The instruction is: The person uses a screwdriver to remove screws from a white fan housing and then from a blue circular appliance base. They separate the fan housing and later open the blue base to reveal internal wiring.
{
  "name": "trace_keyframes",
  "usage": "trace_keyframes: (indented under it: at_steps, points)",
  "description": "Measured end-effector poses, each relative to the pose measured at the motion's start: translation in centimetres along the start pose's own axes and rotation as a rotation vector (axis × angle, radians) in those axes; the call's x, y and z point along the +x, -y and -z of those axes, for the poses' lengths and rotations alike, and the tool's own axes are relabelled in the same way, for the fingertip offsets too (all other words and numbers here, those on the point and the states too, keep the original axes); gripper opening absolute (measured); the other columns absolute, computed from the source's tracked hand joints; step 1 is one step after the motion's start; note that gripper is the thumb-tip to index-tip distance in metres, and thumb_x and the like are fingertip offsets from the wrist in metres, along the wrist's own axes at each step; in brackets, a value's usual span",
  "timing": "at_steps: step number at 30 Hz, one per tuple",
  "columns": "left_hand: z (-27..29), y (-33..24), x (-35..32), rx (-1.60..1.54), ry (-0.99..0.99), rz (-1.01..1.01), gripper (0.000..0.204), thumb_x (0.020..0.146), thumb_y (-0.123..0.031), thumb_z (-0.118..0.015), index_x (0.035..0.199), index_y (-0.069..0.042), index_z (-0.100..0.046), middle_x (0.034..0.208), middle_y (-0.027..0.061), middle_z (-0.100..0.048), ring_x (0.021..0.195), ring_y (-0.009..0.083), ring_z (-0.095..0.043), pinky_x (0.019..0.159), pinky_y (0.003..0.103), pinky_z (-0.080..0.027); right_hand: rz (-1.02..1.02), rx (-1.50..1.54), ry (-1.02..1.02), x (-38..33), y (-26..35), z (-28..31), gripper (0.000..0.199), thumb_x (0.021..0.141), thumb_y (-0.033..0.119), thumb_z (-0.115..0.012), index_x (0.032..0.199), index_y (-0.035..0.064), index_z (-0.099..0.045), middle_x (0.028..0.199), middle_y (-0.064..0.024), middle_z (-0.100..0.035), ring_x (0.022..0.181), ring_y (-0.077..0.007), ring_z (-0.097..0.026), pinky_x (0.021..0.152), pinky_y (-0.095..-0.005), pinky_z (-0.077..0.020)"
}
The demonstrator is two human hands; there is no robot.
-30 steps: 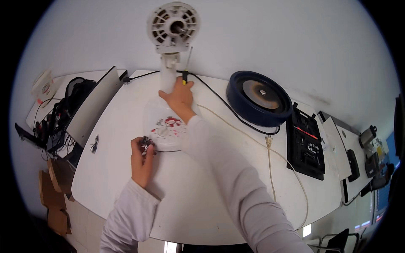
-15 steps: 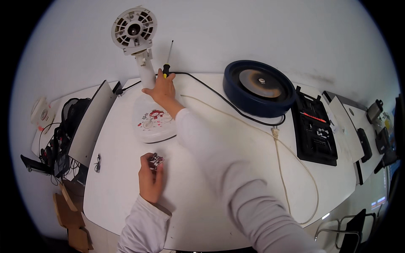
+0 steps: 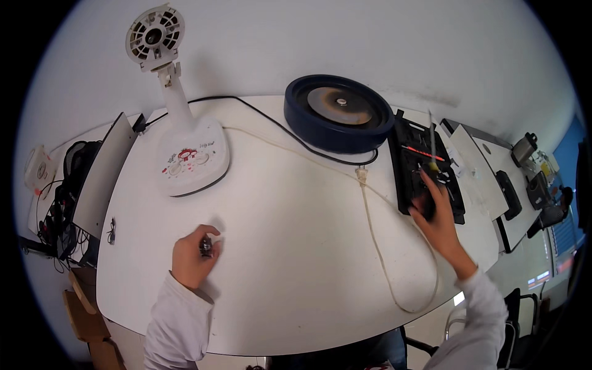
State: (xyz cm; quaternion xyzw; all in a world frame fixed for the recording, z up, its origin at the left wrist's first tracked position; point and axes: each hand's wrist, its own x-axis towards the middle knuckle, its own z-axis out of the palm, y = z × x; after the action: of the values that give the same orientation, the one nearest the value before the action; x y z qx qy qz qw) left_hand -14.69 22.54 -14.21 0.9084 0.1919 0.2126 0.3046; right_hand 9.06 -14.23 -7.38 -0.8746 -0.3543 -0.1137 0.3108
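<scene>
My left hand curls above the near left part of the white table, closed around small shiny metal parts whose exact kind I cannot make out. Over the black tool case on the right, my right hand grips a screwdriver. Its thin shaft points up and away, blurred by motion, and the fingers partly hide its dark and yellow handle. At the back left stands a white fan stand with a bare round motor head. Red cartoon prints and knobs mark its base.
A round dark blue appliance with a scorched metal plate sits at the back, its black cord running along the table. A pale cord with a plug loops at the right. Small black cable lies left. A panel stands at the left edge.
My right hand has moved from beside the fan stand to the tool case at the right, carrying the screwdriver that stood by the stand. The view has shifted right; my left hand still holds the metal parts.
</scene>
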Motion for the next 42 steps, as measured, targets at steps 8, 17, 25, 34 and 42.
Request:
trace_keyframes:
  at_steps: [8,17,25,34,42]
  points:
    - [-4.2,-5.4,0.1,0.165,0.234,-0.551,0.031,0.072,-0.008,-0.067,0.102,-0.011,-0.058,0.085,0.0064,-0.060,0.076,0.0237,-0.060,0.064,0.035,-0.050,-0.231,0.159,-0.046,-12.1,-6.4,1.6,0.055,0.081,-0.010,-0.047,0.133,0.0032,-0.038,0.099,-0.0079,-0.040,0.099,-0.0188,-0.055,0.092,-0.0297,-0.0414]
    - [-16.7,-16.8,7.1,0.563,0.247,-1.060,0.044,0.087,-0.016,-0.049,0.130,-0.022,-0.045,0.129,0.0070,-0.046,0.077,0.0179,-0.060,0.066,0.029,-0.046,-0.196,0.581,0.175,-11.6,-0.7,-1.5,0.049,0.082,-0.013,-0.048,0.128,-0.0012,-0.037,0.104,-0.0114,-0.039,0.107,-0.0242,-0.056,0.087,-0.0292,-0.0468]
    - [-14.7,-13.5,7.2,0.757,0.431,-0.888,0.049,0.084,-0.018,-0.052,0.132,-0.021,-0.042,0.121,0.0084,-0.050,0.074,0.0200,-0.063,0.065,0.031,-0.048,-0.098,0.447,0.229,-8.0,-1.1,-0.2,0.047,0.081,-0.009,-0.054,0.126,0.0017,-0.046,0.099,-0.0127,-0.044,0.100,-0.0244,-0.054,0.087,-0.0295,-0.0381]
    - [-9.8,-7.4,8.6,0.686,0.224,-0.495,0.044,0.071,-0.010,-0.060,0.113,-0.010,-0.049,0.113,0.0069,-0.057,0.077,0.0262,-0.064,0.066,0.037,-0.051,0.060,0.039,-0.046,7.8,-4.3,-3.3,0.058,0.072,0.014,-0.074,0.126,0.0189,-0.051,0.107,-0.0167,-0.040,0.085,-0.0304,-0.054,0.076,-0.0362,-0.0475]
    - [-6.9,-6.4,11.5,0.877,0.151,-0.264,0.050,0.070,-0.010,-0.063,0.118,-0.008,-0.049,0.114,0.0113,-0.055,0.079,0.0277,-0.063,0.067,0.040,-0.051,0.121,-0.093,-0.215,14.2,-6.0,-6.8,0.056,0.072,0.027,-0.075,0.124,0.0233,-0.053,0.109,-0.0194,-0.041,0.088,-0.0375,-0.057,0.078,-0.0397,-0.0488]
